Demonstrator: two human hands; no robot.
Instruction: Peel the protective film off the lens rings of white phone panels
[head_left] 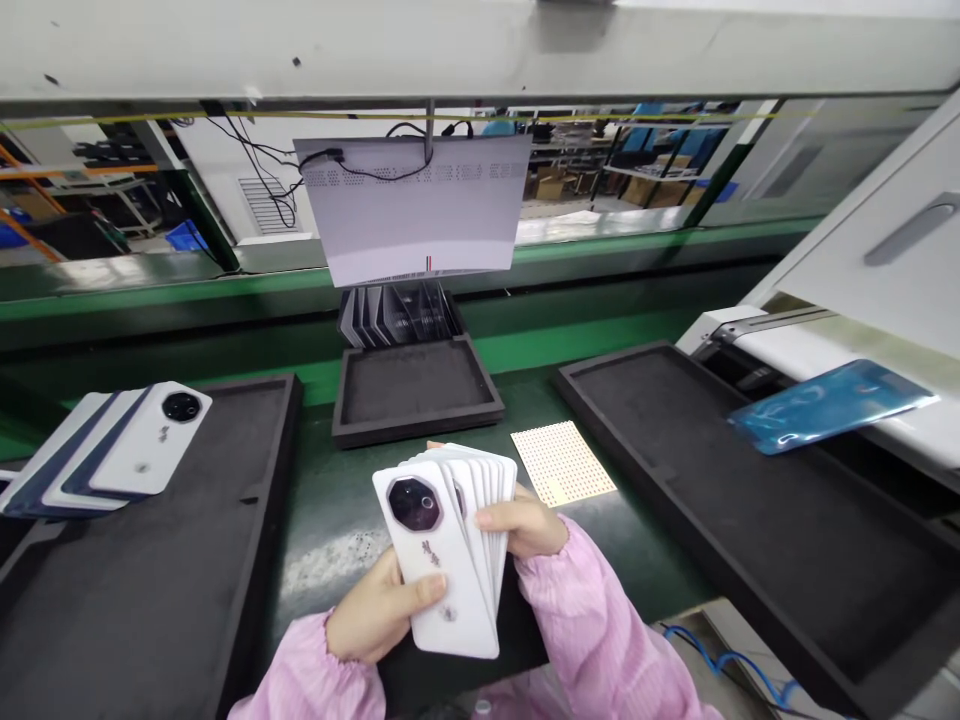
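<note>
Fanned out over the near middle of the bench is a stack of white phone back covers (442,535), gripped from both sides. The front cover has a dark octagonal camera window and small dark markings. My left hand (382,605) is closed on the lower left edge, thumb lying on the front cover. At the upper right edge my right hand (525,522) pinches the fanned covers, thumb in front. The fingers behind the stack are mostly hidden. A sheet of small orange-dotted stickers (562,463) lies just beyond my right hand.
A left black foam tray (172,590) carries several overlapping white and dark-blue covers (150,440). A small tray (412,385) with dark sheets (397,313) stands behind. A right tray (720,500) lies under a blue film-covered piece (832,405), beside a white machine (885,240). A monitor-like panel (420,220) hangs above.
</note>
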